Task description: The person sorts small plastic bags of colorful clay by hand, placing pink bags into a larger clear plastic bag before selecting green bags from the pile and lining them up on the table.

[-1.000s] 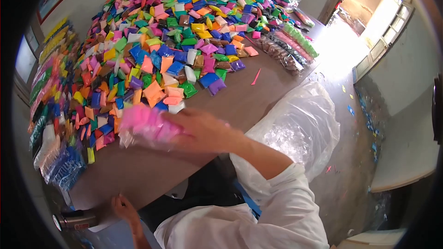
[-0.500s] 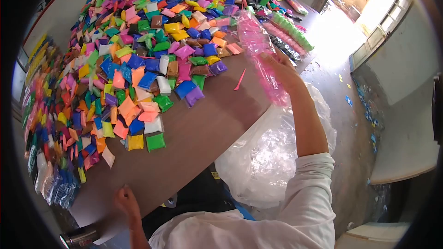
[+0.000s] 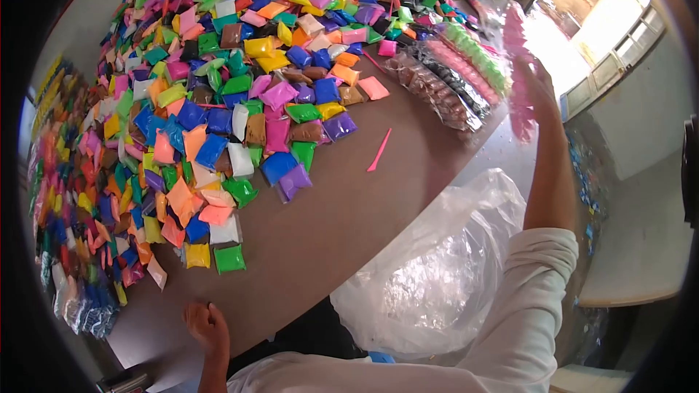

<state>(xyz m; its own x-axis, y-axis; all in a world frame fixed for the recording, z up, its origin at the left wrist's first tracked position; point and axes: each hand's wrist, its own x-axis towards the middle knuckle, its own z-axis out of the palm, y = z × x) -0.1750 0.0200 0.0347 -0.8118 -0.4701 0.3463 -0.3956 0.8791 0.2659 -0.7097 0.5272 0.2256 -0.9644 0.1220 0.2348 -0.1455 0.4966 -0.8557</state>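
My right hand [image 3: 539,86] is raised past the table's right edge. Its fingers grip a long clear plastic bag of bright pink pieces [image 3: 518,94], which hangs upright. My left hand [image 3: 207,326] rests by the near edge of the brown table [image 3: 306,225], fingers curled into a loose fist with nothing visible in it. Beside the raised hand lie long bags of green pieces [image 3: 473,54], pale pink pieces [image 3: 466,65], black pieces [image 3: 448,76] and brown pieces [image 3: 426,91]. A small pink plastic stick [image 3: 380,150] lies alone mid-table.
A huge heap of small colourful sealed packets [image 3: 269,51] covers the far and left parts of the table. Below the right edge stands a large clear plastic sack [image 3: 437,276]. An open doorway [image 3: 575,7] is at the back right, and a metal object [image 3: 127,380] sits at the lower left.
My right hand has carried the pink bag rightward, away from over the table, uncovering the brown and black bags. The view has shifted slightly; my left hand stays near the table edge.
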